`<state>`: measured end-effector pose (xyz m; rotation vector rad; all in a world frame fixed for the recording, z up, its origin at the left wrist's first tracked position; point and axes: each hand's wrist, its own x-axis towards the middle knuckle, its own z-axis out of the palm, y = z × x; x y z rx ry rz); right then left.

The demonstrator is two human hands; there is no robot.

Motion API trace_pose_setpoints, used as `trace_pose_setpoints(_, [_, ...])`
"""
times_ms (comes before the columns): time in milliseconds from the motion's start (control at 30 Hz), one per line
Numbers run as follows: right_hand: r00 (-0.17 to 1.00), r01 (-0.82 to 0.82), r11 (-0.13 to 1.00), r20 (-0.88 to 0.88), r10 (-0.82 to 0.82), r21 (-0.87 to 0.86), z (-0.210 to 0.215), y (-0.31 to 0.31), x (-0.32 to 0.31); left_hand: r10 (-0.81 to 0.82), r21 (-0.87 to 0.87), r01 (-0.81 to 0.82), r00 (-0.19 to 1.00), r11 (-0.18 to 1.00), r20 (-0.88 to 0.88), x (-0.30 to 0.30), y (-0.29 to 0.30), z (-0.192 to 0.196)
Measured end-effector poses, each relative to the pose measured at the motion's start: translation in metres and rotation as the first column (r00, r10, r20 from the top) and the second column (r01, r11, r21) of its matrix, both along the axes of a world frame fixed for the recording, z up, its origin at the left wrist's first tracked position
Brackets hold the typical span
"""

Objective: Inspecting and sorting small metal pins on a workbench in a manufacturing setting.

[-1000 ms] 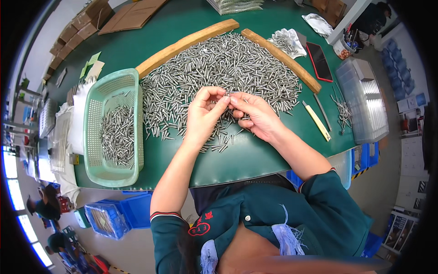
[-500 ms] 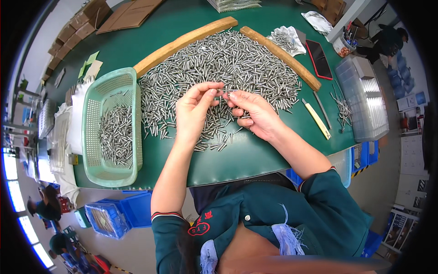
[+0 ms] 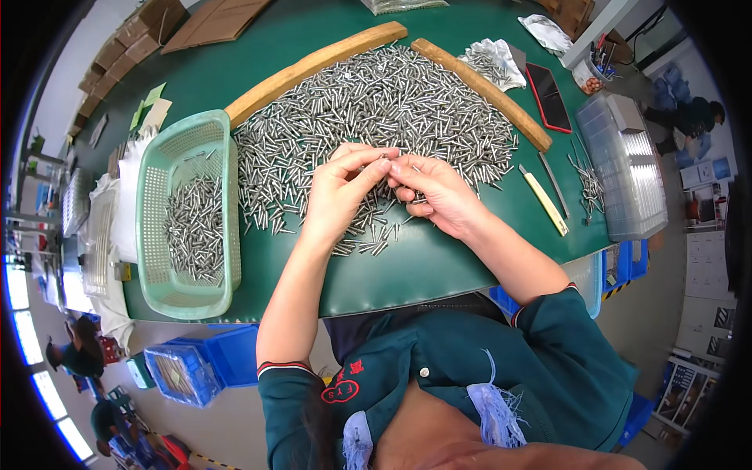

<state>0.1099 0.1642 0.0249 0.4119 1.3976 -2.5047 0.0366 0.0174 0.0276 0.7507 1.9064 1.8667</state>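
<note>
Over the near part of a wide heap of small pointed metal pins (image 3: 392,94), my two hands meet at the fingertips. My left hand (image 3: 342,188) is closed in a pinch of thumb and forefinger. Thumb and bent fingers of my right hand (image 3: 439,192) press together against the left fingertips. A glint of metal shows where they meet, a small metal pin mostly hidden by the fingers. Left of the heap stands a pale green plastic basket (image 3: 149,227), with a pile of the same pins (image 3: 194,235) inside.
Two wooden strips (image 3: 313,66) border the heap's far side. To the right lie a yellow utility knife (image 3: 544,202), a metal strip (image 3: 554,184), a red-edged phone (image 3: 548,98) and a clear plastic drawer box (image 3: 619,172). Cardboard boxes (image 3: 137,35) stand far left.
My hands have drawn together; the gap between their fingertips has closed. The pin between them is now more hidden. The view has shifted slightly.
</note>
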Motion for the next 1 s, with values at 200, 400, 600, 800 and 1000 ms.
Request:
trace_pose_setpoints(200, [0.999,-0.038,0.985,-0.005,0.040,0.168,0.002,0.002,0.000,-0.001,0.028,0.002,0.999,1.000,-0.039,0.000,0.001,-0.001])
trace_pose_setpoints(400, [0.999,0.030,0.965,-0.026,-0.024,0.261,0.004,0.006,-0.003,0.096,-0.177,-0.197,0.884,0.964,-0.456,0.004,0.002,-0.001])
trace_pose_setpoints(600, [0.999,-0.031,0.988,0.009,0.030,0.152,-0.002,0.008,-0.006,0.004,-0.223,-0.197,0.758,0.955,-0.652,0.007,0.003,0.002])
trace_pose_setpoints(800, [0.987,0.041,0.932,0.159,0.018,-0.360,-0.008,0.013,-0.009,0.070,-0.118,-0.174,0.797,0.978,-0.600,0.001,-0.005,0.011])
trace_pose_setpoints(1000, [0.976,0.057,0.716,0.190,0.107,-0.695,-0.015,0.019,-0.011,-0.349,-0.614,-0.194,0.676,0.765,-0.649,-0.004,-0.024,0.003])
